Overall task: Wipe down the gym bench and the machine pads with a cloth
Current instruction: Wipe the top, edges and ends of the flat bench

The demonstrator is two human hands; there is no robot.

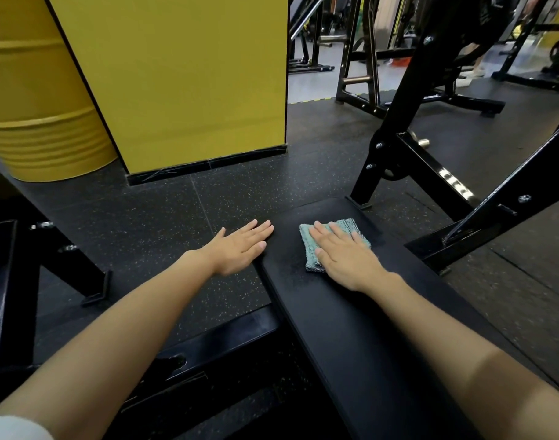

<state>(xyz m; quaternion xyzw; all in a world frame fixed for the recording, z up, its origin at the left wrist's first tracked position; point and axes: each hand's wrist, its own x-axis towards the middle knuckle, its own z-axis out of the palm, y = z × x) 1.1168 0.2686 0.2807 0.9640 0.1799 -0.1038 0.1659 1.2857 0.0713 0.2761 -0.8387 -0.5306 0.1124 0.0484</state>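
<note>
A long black padded worktop (351, 328), the top of a gym bench, runs from the near right corner of the view away toward the middle, ending in a rounded far edge. On its far end lies a small teal knitted cloth (308, 249), folded into a rough square and flat on the padding. The right hand (344, 254) lies palm down on the cloth with its fingers straight and slightly spread. It presses the cloth rather than gripping it, and covers the cloth's near right part, so the far corners and the left edge show around it.

The left hand (240, 247) is also flat and open, fingers straight and close together, holding nothing. It sits at the left edge of the worktop, level with the cloth, with the thumb side against the padding's edge and the rest of the hand over the floor. Both bare forearms reach in from the near side, and a bit of white sleeve (14, 428) shows at the near left corner.

Under everything is a black rubber floor with pale speckles (164, 217). A yellow square pillar with a black skirting (189, 77) stands far left, with a yellow ribbed drum (40, 122) just to its left. A black steel machine frame (398, 100) slants up at the far right, just beyond the end of the worktop.
</note>
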